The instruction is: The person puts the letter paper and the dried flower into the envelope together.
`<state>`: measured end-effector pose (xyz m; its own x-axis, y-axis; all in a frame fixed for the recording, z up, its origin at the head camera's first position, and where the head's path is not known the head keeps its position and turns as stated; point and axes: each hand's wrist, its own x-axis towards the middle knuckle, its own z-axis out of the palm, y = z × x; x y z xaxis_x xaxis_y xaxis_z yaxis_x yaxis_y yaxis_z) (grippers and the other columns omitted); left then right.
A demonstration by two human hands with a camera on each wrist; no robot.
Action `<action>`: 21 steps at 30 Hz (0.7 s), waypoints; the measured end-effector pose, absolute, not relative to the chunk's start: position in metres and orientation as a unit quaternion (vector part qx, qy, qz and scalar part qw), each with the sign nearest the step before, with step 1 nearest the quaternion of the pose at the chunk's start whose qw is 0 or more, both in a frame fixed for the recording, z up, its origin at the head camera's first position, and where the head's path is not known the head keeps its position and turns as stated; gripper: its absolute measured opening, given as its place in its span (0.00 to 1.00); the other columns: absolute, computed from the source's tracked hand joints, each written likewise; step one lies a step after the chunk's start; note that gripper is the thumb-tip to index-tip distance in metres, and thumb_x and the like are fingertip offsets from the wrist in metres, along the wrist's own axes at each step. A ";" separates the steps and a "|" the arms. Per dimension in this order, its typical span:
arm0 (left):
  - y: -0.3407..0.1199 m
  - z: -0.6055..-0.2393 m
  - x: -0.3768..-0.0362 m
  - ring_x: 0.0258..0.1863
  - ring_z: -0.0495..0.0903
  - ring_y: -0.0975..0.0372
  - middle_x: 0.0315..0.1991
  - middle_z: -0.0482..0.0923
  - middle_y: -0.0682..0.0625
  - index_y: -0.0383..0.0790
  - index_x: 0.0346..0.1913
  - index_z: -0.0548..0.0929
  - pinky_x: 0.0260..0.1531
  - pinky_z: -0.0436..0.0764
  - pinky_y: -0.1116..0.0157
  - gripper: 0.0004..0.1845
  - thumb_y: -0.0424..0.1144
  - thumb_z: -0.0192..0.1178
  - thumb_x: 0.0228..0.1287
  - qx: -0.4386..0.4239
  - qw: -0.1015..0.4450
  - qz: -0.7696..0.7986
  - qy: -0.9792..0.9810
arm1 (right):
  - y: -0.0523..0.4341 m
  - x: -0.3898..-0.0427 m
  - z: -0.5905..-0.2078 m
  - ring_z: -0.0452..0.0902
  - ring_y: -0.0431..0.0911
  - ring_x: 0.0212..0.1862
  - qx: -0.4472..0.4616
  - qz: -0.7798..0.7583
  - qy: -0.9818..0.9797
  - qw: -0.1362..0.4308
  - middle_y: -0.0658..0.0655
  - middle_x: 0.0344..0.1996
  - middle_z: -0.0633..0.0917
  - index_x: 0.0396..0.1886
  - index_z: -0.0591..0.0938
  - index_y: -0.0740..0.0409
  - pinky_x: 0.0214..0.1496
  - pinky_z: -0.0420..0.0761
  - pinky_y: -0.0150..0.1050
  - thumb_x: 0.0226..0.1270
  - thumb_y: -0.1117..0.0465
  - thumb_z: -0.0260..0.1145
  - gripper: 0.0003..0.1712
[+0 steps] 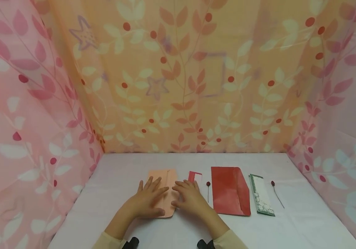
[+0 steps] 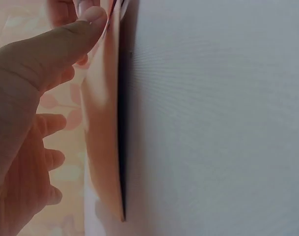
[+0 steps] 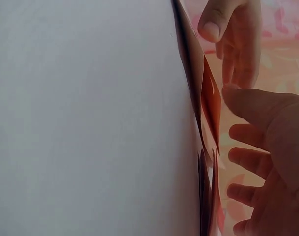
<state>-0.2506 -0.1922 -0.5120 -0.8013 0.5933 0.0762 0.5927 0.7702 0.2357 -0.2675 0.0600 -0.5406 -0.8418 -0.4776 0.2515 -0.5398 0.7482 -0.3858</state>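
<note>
Peach envelope [image 1: 165,193] flat on white table [image 1: 290,228], left of centre, near edge. Left hand [image 1: 148,199] lies on it, fingers [image 1: 153,185] straight and spread, gripping nothing. Right hand [image 1: 190,197] presses envelope's right edge, fingers flat, nothing held. Just right: small red card [image 1: 195,176], berry sprig [image 1: 208,188], red envelope [image 1: 229,195], green card [image 1: 261,200], 2nd sprig [image 1: 277,193].

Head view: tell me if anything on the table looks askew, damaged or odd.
Nothing stands out. Both hands, left hand and right hand, rest flat on the peach envelope. The small red card, red envelope, green-edged card and two stemmed buds lie in a tidy row, undamaged.
</note>
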 end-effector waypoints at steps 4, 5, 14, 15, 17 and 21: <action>-0.193 -0.513 -0.252 0.79 0.43 0.33 0.82 0.50 0.39 0.56 0.77 0.67 0.68 0.47 0.25 0.45 0.68 0.65 0.59 0.309 0.007 0.128 0.943 | 0.053 -0.270 -0.548 0.65 0.60 0.74 0.262 0.219 -0.938 0.048 0.50 0.70 0.77 0.62 0.84 0.45 0.73 0.51 0.75 0.60 0.39 0.73 0.32; -0.193 -0.514 -0.252 0.79 0.43 0.33 0.82 0.50 0.39 0.57 0.77 0.67 0.68 0.46 0.24 0.45 0.69 0.65 0.59 0.307 0.010 0.130 0.943 | 0.052 -0.270 -0.549 0.66 0.60 0.74 0.262 0.214 -0.940 0.044 0.50 0.70 0.77 0.61 0.84 0.44 0.73 0.51 0.76 0.59 0.39 0.73 0.31; -0.194 -0.526 -0.254 0.79 0.42 0.33 0.82 0.50 0.39 0.57 0.73 0.73 0.67 0.44 0.23 0.42 0.73 0.61 0.59 0.303 0.033 0.143 0.942 | 0.049 -0.264 -0.551 0.67 0.60 0.74 0.260 0.197 -0.945 0.027 0.50 0.68 0.79 0.57 0.86 0.42 0.70 0.51 0.79 0.57 0.40 0.75 0.29; -0.194 -0.526 -0.254 0.79 0.42 0.33 0.82 0.50 0.40 0.57 0.72 0.73 0.67 0.45 0.23 0.42 0.73 0.61 0.58 0.301 0.034 0.144 0.942 | 0.049 -0.264 -0.550 0.66 0.60 0.74 0.258 0.196 -0.945 0.026 0.50 0.68 0.79 0.57 0.86 0.42 0.70 0.51 0.79 0.57 0.40 0.75 0.29; -0.194 -0.525 -0.256 0.79 0.43 0.33 0.82 0.51 0.40 0.57 0.71 0.74 0.67 0.45 0.23 0.41 0.73 0.61 0.58 0.298 0.035 0.146 0.943 | 0.049 -0.265 -0.548 0.66 0.59 0.74 0.256 0.194 -0.947 0.024 0.49 0.68 0.78 0.58 0.85 0.42 0.70 0.51 0.79 0.57 0.40 0.75 0.28; -0.194 -0.523 -0.255 0.79 0.45 0.32 0.81 0.52 0.39 0.57 0.69 0.76 0.65 0.47 0.22 0.40 0.73 0.62 0.57 0.292 0.041 0.158 0.942 | 0.049 -0.266 -0.549 0.67 0.58 0.74 0.250 0.198 -0.948 0.020 0.49 0.68 0.79 0.56 0.86 0.41 0.70 0.50 0.79 0.56 0.40 0.76 0.28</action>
